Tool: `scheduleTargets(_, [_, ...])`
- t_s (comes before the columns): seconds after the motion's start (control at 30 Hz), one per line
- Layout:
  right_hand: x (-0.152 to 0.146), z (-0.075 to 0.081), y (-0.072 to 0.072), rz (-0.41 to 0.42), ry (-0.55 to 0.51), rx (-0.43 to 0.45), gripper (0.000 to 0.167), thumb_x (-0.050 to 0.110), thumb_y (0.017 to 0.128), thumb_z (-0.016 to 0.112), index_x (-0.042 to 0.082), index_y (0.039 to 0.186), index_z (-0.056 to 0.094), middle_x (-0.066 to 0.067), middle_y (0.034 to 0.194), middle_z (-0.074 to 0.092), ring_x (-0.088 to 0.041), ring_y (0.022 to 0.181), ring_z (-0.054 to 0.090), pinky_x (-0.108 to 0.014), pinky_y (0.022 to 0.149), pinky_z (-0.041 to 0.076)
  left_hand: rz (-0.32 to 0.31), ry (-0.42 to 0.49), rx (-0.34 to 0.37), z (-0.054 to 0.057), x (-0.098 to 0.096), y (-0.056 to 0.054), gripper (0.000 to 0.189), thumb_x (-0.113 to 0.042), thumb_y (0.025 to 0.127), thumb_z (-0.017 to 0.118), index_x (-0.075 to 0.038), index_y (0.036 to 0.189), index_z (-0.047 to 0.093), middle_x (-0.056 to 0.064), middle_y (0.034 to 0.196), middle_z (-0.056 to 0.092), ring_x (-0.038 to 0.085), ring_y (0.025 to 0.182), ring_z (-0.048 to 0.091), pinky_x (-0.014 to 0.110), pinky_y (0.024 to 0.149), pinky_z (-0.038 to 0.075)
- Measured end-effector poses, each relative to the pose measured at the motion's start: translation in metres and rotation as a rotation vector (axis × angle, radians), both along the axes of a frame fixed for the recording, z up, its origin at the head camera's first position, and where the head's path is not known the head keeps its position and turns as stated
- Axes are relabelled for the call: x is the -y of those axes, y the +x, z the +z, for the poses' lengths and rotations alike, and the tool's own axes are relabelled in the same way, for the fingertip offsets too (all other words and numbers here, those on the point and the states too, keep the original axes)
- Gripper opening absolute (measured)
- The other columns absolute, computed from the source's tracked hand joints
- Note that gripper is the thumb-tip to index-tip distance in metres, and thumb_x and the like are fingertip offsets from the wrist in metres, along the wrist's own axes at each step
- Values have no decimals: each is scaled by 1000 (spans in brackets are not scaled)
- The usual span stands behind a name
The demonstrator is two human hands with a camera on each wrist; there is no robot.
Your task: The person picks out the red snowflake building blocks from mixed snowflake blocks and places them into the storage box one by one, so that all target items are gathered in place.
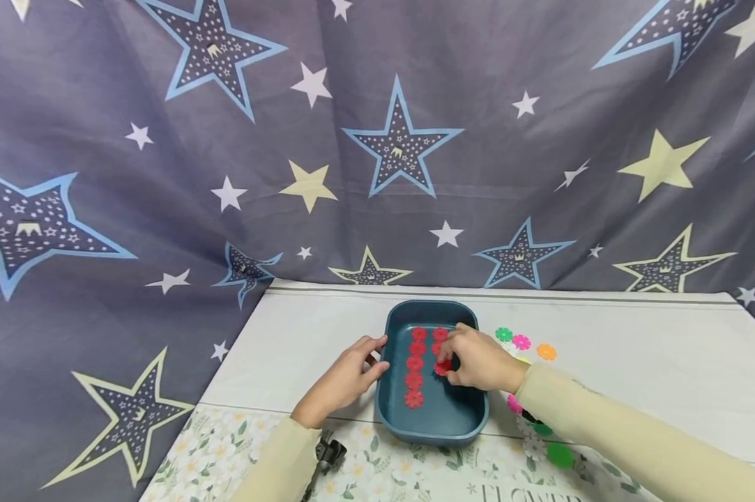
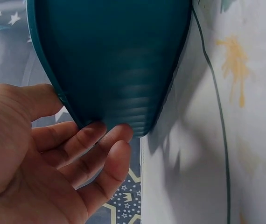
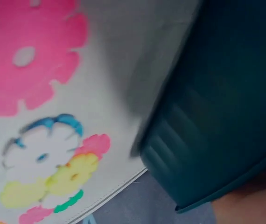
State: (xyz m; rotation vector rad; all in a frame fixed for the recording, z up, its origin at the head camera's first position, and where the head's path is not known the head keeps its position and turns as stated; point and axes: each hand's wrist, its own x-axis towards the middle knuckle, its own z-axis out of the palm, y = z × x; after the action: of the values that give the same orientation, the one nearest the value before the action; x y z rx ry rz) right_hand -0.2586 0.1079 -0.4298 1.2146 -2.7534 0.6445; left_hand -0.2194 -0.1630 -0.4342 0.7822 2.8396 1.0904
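A dark teal tray [image 1: 432,425] stands on the table, with several red flower-shaped discs [image 1: 415,362] lined up in its left half. A second, shorter row of red discs [image 1: 440,333] lies to the right, partly covered by my right hand [image 1: 482,361]. That hand reaches inside the tray and pinches a red flower disc [image 1: 442,367] close to the tray floor. My left hand [image 1: 346,380] holds the tray's left side, thumb at the rim [image 2: 46,56] and fingertips against the outer wall. The right fingertips are hidden in the right wrist view.
Loose flower discs in other colours lie right of the tray, among them an orange one [image 1: 546,351], a pink one [image 1: 521,341] and a green one [image 1: 560,454]. Some are under the right forearm. A star-patterned curtain [image 1: 377,230] hangs behind the table.
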Motion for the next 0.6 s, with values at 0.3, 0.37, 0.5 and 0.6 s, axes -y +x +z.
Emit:
scheduleTargets(0.3, [5,-2,1,20,70,-44,14,11,67,81,15,78,75,7,75,65,-9,69,51,-38,79,46,7,11,16,0,-1,1,49,-18,98,56,3,139,43,9,111,54,19,91,60,26,66,49])
scheduleTargets(0.37, [5,-2,2,38,69,-55,13,10,67,81,15,77,75,7,73,65,-8,68,51,-40,83,44,9,9,14,0,-1,1,48,-17,98,56,3,139,43,8,109,54,19,91,60,26,66,49])
scheduleTargets(0.5, [4,-3,2,56,89,-71,12,10,67,80,16,77,76,8,74,66,-10,69,45,-30,65,41,11,9,16,0,-1,0,48,-17,97,56,3,139,43,8,110,54,19,91,60,26,66,49])
scheduleTargets(0.6, [3,-3,2,65,90,-58,13,9,69,78,16,81,76,9,76,65,-10,71,45,-28,60,42,11,9,20,0,-2,0,49,-17,97,56,3,140,43,9,111,54,19,91,60,26,66,49])
